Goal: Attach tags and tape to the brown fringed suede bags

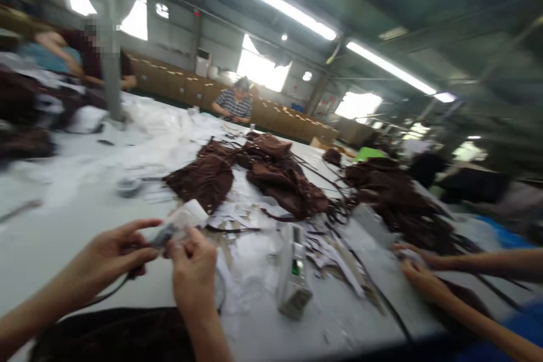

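My left hand (123, 251) pinches the near end of a small white and grey piece (186, 215) that looks like wrapping, between thumb and fingers. Close beside it, my right hand (193, 263) is closed on the same piece; blur hides its exact kind. A thin dark strap (108, 294) runs down from below my left hand. Under both wrists lies a dark brown bag-like item (114, 336) at the table's front edge. A pale boxy device (294, 271) with a green spot stands to the right of my hands.
Brown leather-like bags (280, 181) lie mid-table among white paper scraps (233, 215) and straps. More brown bags (394, 198) are piled right, near a co-worker's hands (424, 271). A post (111, 68) rises at left. Other people sit at the far side.
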Action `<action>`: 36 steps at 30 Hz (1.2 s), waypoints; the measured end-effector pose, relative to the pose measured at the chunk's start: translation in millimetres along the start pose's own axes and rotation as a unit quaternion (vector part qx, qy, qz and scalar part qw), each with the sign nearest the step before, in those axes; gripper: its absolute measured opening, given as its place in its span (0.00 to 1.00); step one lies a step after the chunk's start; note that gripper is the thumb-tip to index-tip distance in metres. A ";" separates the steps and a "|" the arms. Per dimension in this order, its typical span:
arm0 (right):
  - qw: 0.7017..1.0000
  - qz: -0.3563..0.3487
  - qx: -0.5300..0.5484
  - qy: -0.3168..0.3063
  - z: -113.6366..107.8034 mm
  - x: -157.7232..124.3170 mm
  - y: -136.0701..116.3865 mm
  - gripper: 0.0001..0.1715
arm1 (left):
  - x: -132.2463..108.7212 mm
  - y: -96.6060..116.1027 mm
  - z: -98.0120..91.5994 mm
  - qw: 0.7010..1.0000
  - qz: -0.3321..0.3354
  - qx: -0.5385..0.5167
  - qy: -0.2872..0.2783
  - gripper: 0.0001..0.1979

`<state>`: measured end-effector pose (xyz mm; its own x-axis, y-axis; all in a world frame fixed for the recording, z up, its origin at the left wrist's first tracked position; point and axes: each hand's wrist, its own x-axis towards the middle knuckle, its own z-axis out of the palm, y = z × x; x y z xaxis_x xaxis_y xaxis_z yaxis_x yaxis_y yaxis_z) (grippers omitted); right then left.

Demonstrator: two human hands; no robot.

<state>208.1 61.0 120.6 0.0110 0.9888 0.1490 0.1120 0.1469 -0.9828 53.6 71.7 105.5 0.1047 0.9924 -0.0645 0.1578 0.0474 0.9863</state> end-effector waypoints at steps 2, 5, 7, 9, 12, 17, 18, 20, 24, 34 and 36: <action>1.000 0.001 -0.002 -0.023 2.0 4.9 4.8 0.15 | -1.4 -2.8 -6.6 0.999 0.010 -0.037 -0.022 0.31; 0.999 0.006 -0.004 -0.037 6.1 11.5 12.9 0.19 | -1.6 -5.5 -8.9 0.995 0.013 -0.071 -0.061 0.29; 0.999 0.006 0.002 -0.034 7.2 12.9 14.1 0.20 | -3.7 -6.5 -10.1 0.989 0.022 -0.104 -0.104 0.27; 1.000 0.009 0.006 -0.029 7.9 13.2 13.5 0.21 | -5.2 -8.9 -12.8 0.982 0.031 -0.144 -0.121 0.27; 0.999 0.019 0.004 -0.030 11.5 13.2 12.6 0.26 | -2.1 -14.5 -18.0 0.986 0.024 -0.152 -0.064 0.28; 0.999 -0.003 -0.029 -0.016 22.7 11.2 8.6 0.29 | 3.3 -10.8 -21.9 0.994 0.029 -0.099 0.027 0.27; 0.999 -0.018 -0.039 -0.008 24.7 11.0 7.4 0.27 | 2.6 -8.2 -22.6 0.995 0.035 -0.088 0.028 0.26; 0.997 -0.049 -0.058 0.019 28.2 11.4 5.9 0.26 | 0.0 -4.3 -25.0 0.997 0.048 -0.053 0.028 0.25; 0.993 -0.074 -0.085 0.046 36.0 13.6 8.5 0.25 | -3.2 -8.6 -33.5 0.998 0.059 0.003 0.031 0.21; 0.992 -0.048 -0.113 0.012 53.7 14.1 15.8 0.25 | -4.1 -35.5 -54.1 0.992 0.112 0.021 -0.052 0.18; 0.993 -0.045 -0.110 0.012 53.7 18.0 14.5 0.26 | -5.1 -33.7 -58.9 0.990 0.104 -0.035 -0.085 0.25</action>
<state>156.5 82.4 103.1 0.0145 0.9705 0.2406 0.3276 0.2227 -0.9182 -10.1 71.7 81.6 0.2929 0.9482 0.1228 0.0466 -0.1424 0.9887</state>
